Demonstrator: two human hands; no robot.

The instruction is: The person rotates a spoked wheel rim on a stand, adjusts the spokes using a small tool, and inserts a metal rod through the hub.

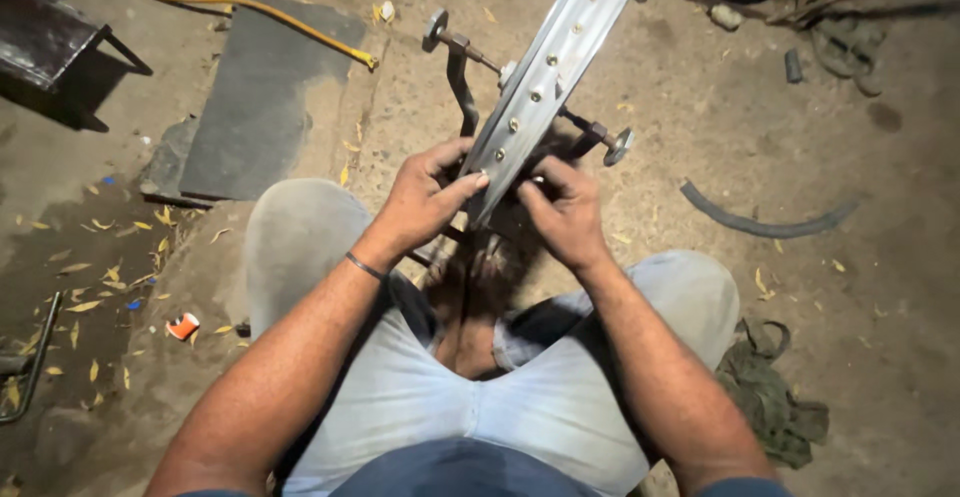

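A silver wheel rim (553, 62) with spoke nipples along its channel stands on edge in a dark metal stand (462, 82) with round knobs on both sides. It runs from the top centre down to my hands. My left hand (425, 197) grips the rim's near end from the left, thumb laid across its edge. My right hand (565, 212) closes on the rim's lower right side, fingers curled around something small that I cannot make out. I squat with both knees (300, 227) spread, in pale trousers.
Dirt floor with scattered yellow leaves. A dark flat slab (255, 107) and a yellow hose (230, 2) lie at the upper left. A curved black rubber strip (765, 222) lies to the right, a green rag (770, 392) by my right knee, and a small orange-white packet (183, 325) at the left.
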